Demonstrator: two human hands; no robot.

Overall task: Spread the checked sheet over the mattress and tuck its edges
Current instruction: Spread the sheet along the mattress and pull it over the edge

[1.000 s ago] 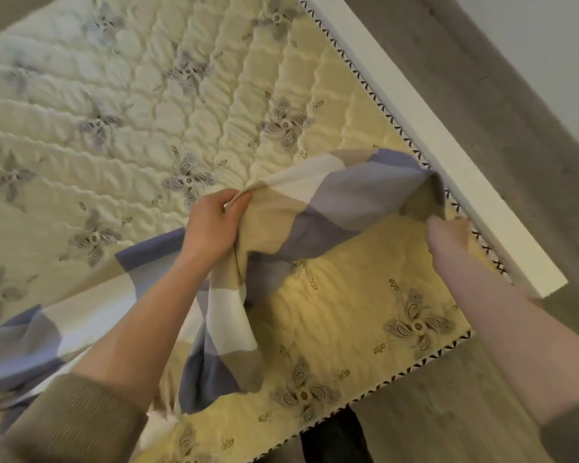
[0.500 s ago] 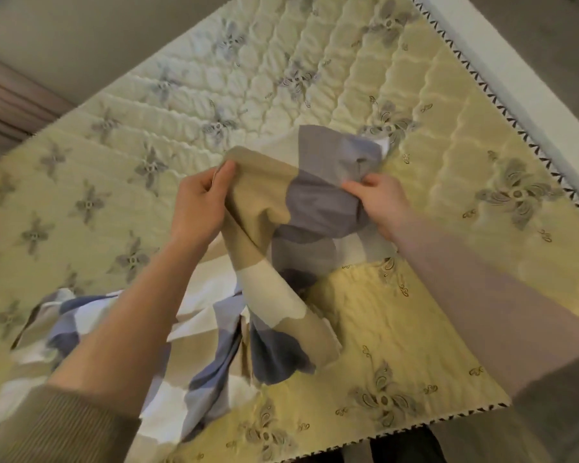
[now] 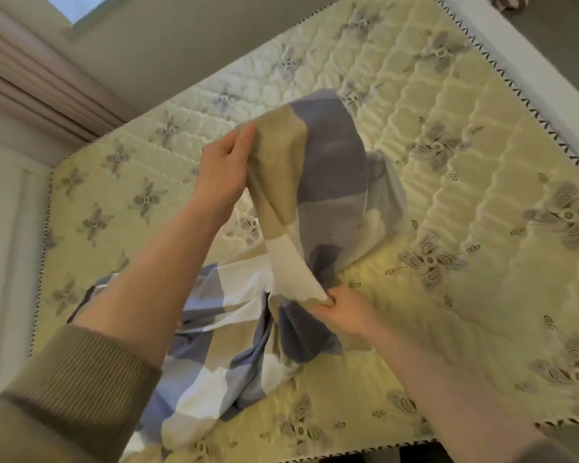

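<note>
The person is standing at the near edge of a pale yellow quilted mattress (image 3: 482, 228) stitched with grey flower motifs and trimmed with a black-and-white zigzag border. A soft cotton sheet checked in tan, grey-blue and white (image 3: 318, 182) is lying bunched on the near left part of that mattress, and one portion of it is being held up in the air between the two hands.

The left hand (image 3: 223, 168) is raised, its fingers and thumb closing together on a tan edge at the top of the lifted cloth. The right hand (image 3: 346, 310) is sitting lower, close to the mattress surface, with curled fingers pinching a white and tan fold. From there the fabric is draping down in creased folds and trailing towards the near edge beneath the left forearm, which is wearing a ribbed olive-green sleeve (image 3: 81, 379).

The quilted top is showing to the right and beyond the cloth. Pleated pinkish-brown curtains (image 3: 30, 85) are hanging at the far left.
</note>
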